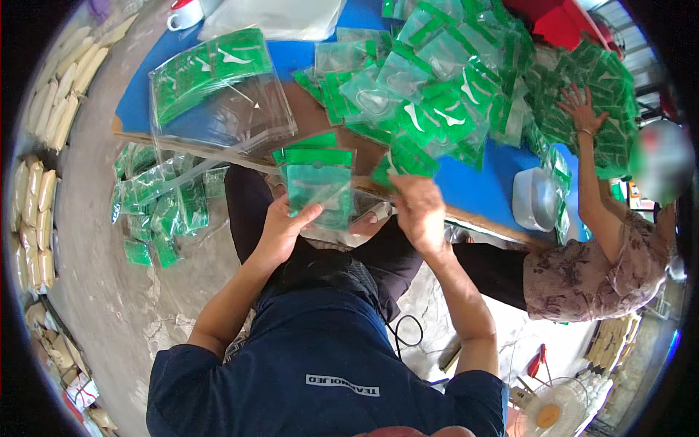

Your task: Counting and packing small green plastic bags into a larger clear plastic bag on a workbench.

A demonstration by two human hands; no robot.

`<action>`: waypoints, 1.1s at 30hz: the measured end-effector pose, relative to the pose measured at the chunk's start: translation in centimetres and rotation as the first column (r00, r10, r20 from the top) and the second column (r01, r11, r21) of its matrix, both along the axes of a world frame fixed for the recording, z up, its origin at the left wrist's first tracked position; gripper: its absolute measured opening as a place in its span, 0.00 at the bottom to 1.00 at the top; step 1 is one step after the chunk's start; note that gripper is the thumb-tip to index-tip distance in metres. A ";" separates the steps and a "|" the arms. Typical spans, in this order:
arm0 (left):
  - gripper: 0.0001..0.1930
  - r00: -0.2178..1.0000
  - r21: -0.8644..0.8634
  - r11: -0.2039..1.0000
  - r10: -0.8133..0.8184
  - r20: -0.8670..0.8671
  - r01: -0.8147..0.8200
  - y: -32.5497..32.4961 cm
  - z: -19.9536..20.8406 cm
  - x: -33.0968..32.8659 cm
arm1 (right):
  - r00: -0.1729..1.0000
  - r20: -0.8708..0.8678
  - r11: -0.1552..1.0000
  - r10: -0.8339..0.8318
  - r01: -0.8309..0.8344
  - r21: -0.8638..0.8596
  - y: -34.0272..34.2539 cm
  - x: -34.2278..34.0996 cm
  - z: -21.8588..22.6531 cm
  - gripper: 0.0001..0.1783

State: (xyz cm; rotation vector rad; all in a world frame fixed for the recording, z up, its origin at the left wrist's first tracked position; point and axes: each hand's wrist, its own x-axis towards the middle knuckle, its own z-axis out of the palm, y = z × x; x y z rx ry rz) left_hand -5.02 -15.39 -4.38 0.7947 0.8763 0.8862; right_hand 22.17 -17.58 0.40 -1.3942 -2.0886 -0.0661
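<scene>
In my left hand, thumb on top, is a small stack of clear plastic pouches with green bands, held over my lap at the table's edge. My right hand is beside it on the right, slightly blurred. Its fingers are curled at the lower corner of a single green pouch and appear to pinch it. Beyond that pouch, a loose heap of similar green and clear pouches covers the middle of the table. A large clear bag with green pouches inside lies to the left.
The table has a blue top. A white plastic tub stands at its right edge, near a co-worker's hand spread on more pouches. Green packs lie on the floor at left. A white mug sits far left; a fan stands lower right.
</scene>
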 end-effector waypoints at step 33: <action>0.23 0.963 -0.197 0.975 -0.051 0.265 0.106 0.0 0.2 3.6 | 0.934 -0.253 0.968 -0.252 0.242 -0.069 5.9 0.9 1.9 0.30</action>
